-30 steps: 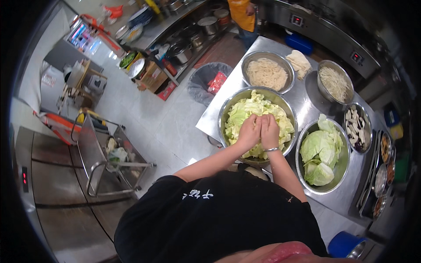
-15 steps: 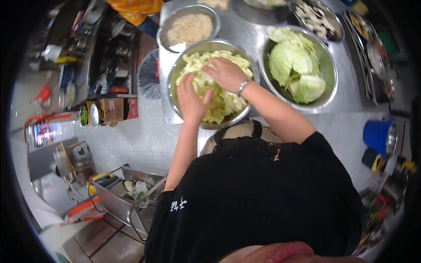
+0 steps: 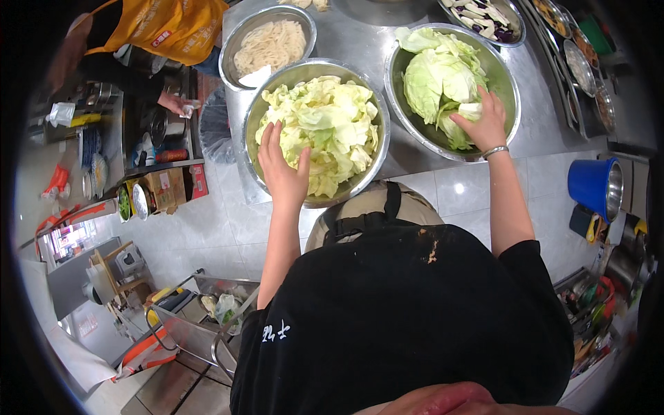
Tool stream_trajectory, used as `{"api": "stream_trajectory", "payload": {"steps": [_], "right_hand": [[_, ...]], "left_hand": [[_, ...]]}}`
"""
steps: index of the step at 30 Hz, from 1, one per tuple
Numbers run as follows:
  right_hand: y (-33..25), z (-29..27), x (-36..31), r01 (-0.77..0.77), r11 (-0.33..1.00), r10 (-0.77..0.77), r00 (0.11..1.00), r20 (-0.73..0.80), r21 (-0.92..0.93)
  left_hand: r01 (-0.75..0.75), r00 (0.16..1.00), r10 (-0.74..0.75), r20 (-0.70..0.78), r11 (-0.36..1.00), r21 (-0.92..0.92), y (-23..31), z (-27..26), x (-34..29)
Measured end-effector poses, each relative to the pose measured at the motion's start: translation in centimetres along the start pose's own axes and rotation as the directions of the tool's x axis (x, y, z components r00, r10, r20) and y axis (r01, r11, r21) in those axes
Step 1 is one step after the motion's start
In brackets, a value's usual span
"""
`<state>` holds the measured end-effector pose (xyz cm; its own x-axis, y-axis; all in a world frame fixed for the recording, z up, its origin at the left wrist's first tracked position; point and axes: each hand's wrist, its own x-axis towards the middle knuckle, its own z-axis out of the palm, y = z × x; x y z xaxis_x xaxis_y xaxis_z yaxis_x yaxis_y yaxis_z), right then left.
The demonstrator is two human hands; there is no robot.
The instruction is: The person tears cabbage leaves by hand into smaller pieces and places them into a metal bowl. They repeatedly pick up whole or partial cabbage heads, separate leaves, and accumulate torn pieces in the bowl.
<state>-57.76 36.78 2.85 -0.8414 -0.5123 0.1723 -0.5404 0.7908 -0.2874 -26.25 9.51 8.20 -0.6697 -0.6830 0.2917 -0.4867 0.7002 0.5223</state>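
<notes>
A steel bowl in front of me is heaped with torn pale-green cabbage leaves. My left hand is over this bowl's near left side, fingers spread and holding nothing, fingertips close to the leaves. To the right stands a second steel bowl with a large leafy cabbage and a smaller cabbage chunk. My right hand, with a bracelet at the wrist, reaches over its near rim. Thumb and fingers go around the chunk, and the palm hides part of it.
A bowl of pale noodle-like strips sits at the far left of the steel table. Sliced eggplant and filled trays lie far right. A person in an orange apron stands far left. A blue bucket is at right.
My right hand has left the torn leaves and moved right to the cabbage chunk. My left hand stays at its bowl. More of the person in the orange apron shows.
</notes>
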Motion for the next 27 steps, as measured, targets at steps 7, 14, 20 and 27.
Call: {"api": "stream_trajectory", "payload": {"steps": [7, 14, 20, 27], "right_hand": [[1.3, -1.6, 0.8, -0.100, 0.981, 0.069, 0.982, 0.178, 0.168], [3.6, -3.0, 0.9, -0.232, 0.871, 0.157, 0.967, 0.202, 0.434], [6.8, -4.7, 1.3, -0.288, 0.728, 0.176, 0.956, 0.236, 0.622], [4.0, -9.9, 0.7, -0.271, 0.280, 0.143, 0.960, 0.240, 0.921]], "left_hand": [[-0.115, 0.993, 0.115, -0.015, 0.993, -0.009, 0.7, 0.0, 0.4], [-0.067, 0.998, 0.068, 0.014, 0.996, -0.058, 0.7, -0.2, -0.7], [-0.009, 0.998, 0.017, 0.063, 0.992, -0.126, 1.9, -0.4, -0.9], [0.167, 0.969, -0.061, 0.238, 0.873, -0.458, 4.8, -0.2, 0.0]]}}
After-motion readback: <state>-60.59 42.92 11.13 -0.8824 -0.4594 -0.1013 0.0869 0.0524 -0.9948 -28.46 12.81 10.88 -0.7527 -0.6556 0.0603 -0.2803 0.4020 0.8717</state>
